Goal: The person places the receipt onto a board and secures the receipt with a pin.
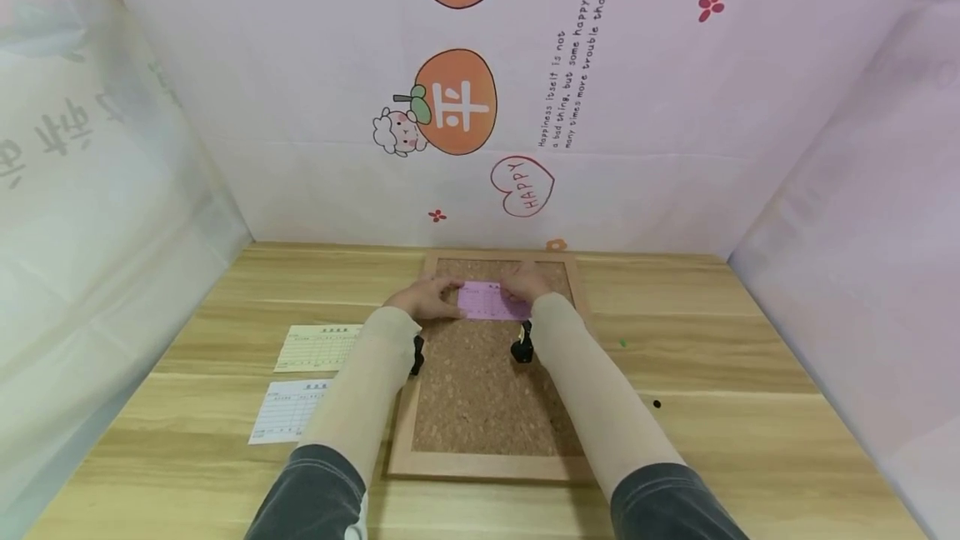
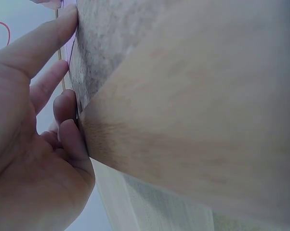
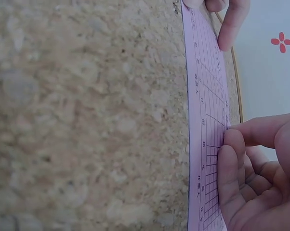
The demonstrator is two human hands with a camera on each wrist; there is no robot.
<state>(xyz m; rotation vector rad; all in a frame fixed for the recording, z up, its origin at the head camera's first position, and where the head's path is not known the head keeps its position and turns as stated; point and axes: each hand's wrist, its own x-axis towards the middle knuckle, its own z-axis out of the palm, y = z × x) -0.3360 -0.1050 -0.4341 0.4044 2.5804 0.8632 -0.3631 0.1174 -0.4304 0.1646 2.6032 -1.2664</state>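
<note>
A pink printed slip [image 1: 480, 300] lies across the upper part of a wood-framed cork board [image 1: 480, 386]. My left hand [image 1: 426, 298] is at the slip's left end, thumb and index finger stretched to its lower and upper corners. In the left wrist view, the other fingers of that hand [image 2: 44, 120] bend in beside the board's frame. My right hand [image 1: 527, 283] is over the slip's right part. The right wrist view has its curled fingers [image 3: 231, 168] bunched at the slip's upper edge [image 3: 225, 108]; I cannot tell whether they pinch something small.
Left of the board, a yellow slip [image 1: 318, 348] and a white slip [image 1: 288, 413] lie on the wooden table [image 1: 187, 440]. A small green object [image 1: 623, 343] and a small black one [image 1: 657, 404] are to the right. A printed curtain [image 1: 637, 173] hangs behind.
</note>
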